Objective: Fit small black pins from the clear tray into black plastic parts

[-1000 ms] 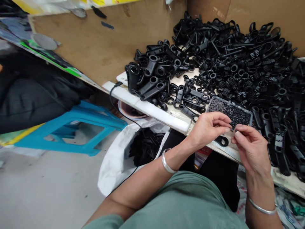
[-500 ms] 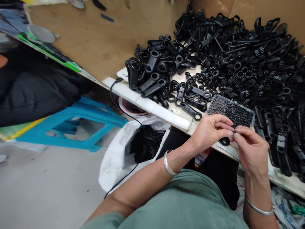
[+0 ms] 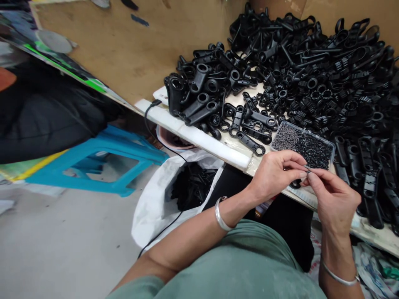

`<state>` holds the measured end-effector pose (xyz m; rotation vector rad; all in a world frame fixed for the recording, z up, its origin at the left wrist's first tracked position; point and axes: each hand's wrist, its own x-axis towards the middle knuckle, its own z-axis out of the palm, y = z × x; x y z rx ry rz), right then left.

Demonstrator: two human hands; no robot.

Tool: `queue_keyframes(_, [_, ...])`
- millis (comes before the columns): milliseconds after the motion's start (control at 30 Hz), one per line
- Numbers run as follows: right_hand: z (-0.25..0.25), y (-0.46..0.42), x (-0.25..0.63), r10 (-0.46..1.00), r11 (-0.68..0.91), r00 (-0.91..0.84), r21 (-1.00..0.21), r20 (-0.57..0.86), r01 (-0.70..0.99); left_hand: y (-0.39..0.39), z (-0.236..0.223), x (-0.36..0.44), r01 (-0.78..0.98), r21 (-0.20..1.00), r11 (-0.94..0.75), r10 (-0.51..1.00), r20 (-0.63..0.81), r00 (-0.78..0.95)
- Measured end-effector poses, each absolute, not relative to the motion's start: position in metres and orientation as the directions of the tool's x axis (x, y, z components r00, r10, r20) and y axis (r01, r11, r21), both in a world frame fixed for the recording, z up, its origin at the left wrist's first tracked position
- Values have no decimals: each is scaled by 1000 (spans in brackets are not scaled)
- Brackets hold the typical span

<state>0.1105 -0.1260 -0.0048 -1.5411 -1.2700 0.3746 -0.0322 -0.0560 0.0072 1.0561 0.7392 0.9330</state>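
Note:
My left hand [image 3: 276,172] and my right hand [image 3: 335,195] meet fingertip to fingertip over the table's front edge. Between the pinched fingers is a tiny dark part [image 3: 307,172], too small to name, and both hands seem closed on it. Just behind them lies a clear plastic box [image 3: 333,150] holding small grey pieces [image 3: 286,139] on its left side and small black pieces [image 3: 314,151] on its right. A black ring-ended part [image 3: 295,183] shows partly under my left fingers. Black plastic arms with round ends [image 3: 251,143] lie left of the box.
A large heap of black plastic parts [image 3: 311,62] covers the back of the table. More black arms [image 3: 370,182] lie at the right. Below the white edge strip [image 3: 205,139] stands a white sack [image 3: 149,207] of black parts, near a blue stool [image 3: 93,162] and a cable [image 3: 166,149].
My right hand has shifted slightly right and down, its fingertips still meeting those of my left hand. The left hand has hardly moved.

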Motion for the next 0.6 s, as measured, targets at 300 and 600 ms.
queue_keyframes(300, [4, -121, 111, 754, 287, -30, -288, 656, 914, -55, 3, -31, -155, 985, 77, 909, -5, 417])
queue_keyframes(600, [-2, -130, 129, 835, 6, 352, -649, 422, 761, -48, 7, -70, 351, 690, -633, 710, 335, 619])
